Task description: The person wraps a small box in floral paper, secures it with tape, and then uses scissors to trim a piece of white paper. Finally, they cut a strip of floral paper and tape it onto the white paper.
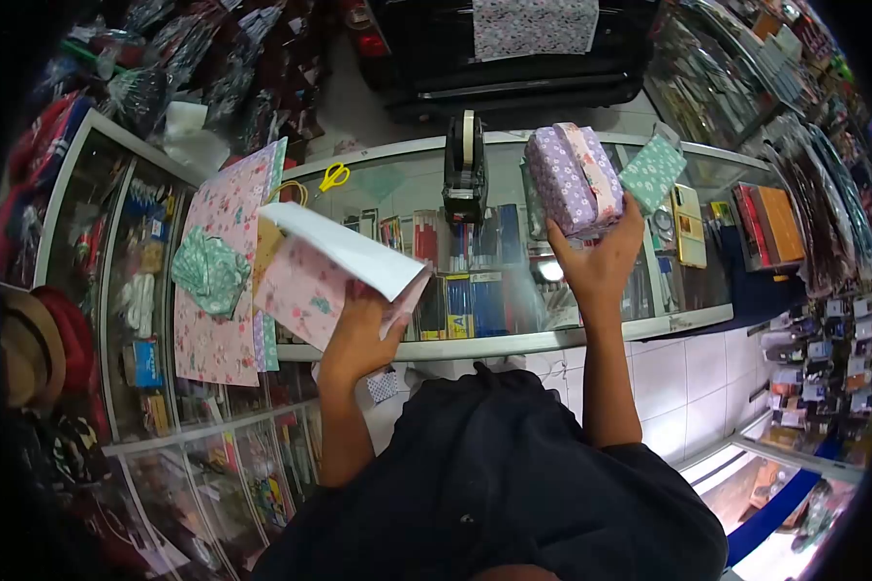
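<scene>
My right hand [603, 254] grips the near end of a wrapped parcel [562, 184], thumb on one side and fingers on the other. The parcel has purple flowered paper and a pink floral band around it. My left hand [360, 334] holds a sheet of pink floral wrapping paper [305, 290], folded over so that its white back shows; some fingertips are blurred. Beside that sheet, a crumpled green floral piece [210, 273] rests on a stack of patterned paper [218, 344]. A small green flowered packet [653, 172] lies right of the parcel.
A black tape dispenser [466, 179] stands on the glass counter [523, 344], with yellow scissors [332, 176] to its left. A gold phone [689, 228] lies at the right. Books show through the glass. Plastic-wrapped goods [809, 208] hang beyond the right end.
</scene>
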`<action>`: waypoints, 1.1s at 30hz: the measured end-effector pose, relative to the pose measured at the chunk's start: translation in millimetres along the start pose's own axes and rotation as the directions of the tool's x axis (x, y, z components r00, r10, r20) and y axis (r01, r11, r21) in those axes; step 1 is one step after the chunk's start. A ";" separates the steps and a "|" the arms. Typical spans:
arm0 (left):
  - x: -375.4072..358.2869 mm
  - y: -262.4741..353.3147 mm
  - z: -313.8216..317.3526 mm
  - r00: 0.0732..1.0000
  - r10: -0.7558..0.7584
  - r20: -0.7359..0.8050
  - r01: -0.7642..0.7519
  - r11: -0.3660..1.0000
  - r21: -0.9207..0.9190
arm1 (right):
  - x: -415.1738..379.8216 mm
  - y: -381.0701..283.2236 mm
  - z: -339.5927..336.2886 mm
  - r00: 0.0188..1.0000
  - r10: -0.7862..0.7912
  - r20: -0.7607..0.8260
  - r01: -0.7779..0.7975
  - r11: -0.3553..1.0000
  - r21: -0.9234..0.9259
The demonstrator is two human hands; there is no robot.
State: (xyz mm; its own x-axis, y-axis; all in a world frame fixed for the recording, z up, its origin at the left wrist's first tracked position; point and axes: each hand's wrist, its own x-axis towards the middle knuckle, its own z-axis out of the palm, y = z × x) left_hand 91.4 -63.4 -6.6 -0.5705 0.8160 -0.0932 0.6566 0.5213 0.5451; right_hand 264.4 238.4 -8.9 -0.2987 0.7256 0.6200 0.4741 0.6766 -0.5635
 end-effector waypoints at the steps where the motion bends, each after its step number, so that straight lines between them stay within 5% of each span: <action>1: 2.3 4.6 6.5 1.000 0.009 0.023 -0.012 0.993 0.117 | 0.6 -1.1 -2.8 0.999 -0.039 -0.014 0.039 0.999 -0.021; 3: 3.9 18.3 15.7 0.990 0.056 -0.128 -0.051 0.998 0.039 | 3.2 -9.4 -13.5 0.997 -0.062 -0.035 0.061 0.997 -0.041; 5: 6.3 15.9 20.4 0.986 0.048 -0.157 -0.043 0.999 0.032 | 1.0 -25.1 -24.0 0.963 -0.142 -0.231 0.185 0.966 0.178; 7: 6.3 21.4 14.8 0.988 0.029 -0.152 -0.026 0.999 0.022 | -6.9 -48.2 -28.1 0.943 -0.250 -0.219 0.327 0.818 0.474; 12: 9.4 8.3 6.6 0.991 0.065 -0.113 -0.059 0.997 0.055 | -23.7 -109.3 -12.9 0.891 -0.450 0.056 0.306 0.690 0.656; 14: 14.7 -9.9 16.4 0.970 0.146 -0.195 -0.134 0.988 0.076 | -28.7 -120.9 2.1 0.795 -0.562 0.228 0.270 0.665 0.697; 16: 24.0 -19.8 23.3 0.913 0.246 -0.325 -0.271 0.962 -0.033 | -23.9 -136.4 11.8 0.757 -0.594 0.273 0.265 0.660 0.703; 19: 19.1 -16.1 24.4 0.883 0.415 -0.219 -0.383 0.907 0.175 | -6.3 -166.4 36.0 0.686 -0.646 0.335 0.285 0.662 0.693; 22: 16.8 -11.0 21.6 0.895 0.430 -0.122 -0.419 0.902 0.108 | 12.0 -205.1 72.2 0.700 -0.660 0.271 0.329 0.635 0.699; 28: 15.1 -17.0 22.3 0.870 0.490 -0.051 -0.486 0.871 0.075 | 35.1 -240.0 221.0 0.467 -0.648 0.602 0.475 0.757 0.448; 31: 15.1 -22.0 22.0 0.837 0.542 -0.075 -0.527 0.835 0.158 | 19.6 -218.9 280.5 0.420 -0.685 0.595 0.618 0.696 0.366; 33: 16.7 -16.4 13.1 0.887 0.385 0.254 -0.439 0.873 0.213 | 15.4 -211.7 286.8 0.425 -0.671 0.607 0.633 0.700 0.330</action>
State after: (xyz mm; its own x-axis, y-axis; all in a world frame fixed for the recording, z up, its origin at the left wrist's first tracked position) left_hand 77.5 -55.0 -28.1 -0.1285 0.9881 -0.0846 0.9288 0.1498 0.3389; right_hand -78.1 142.3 -36.6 -0.9481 -0.0693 0.3104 -0.1308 0.9746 -0.1820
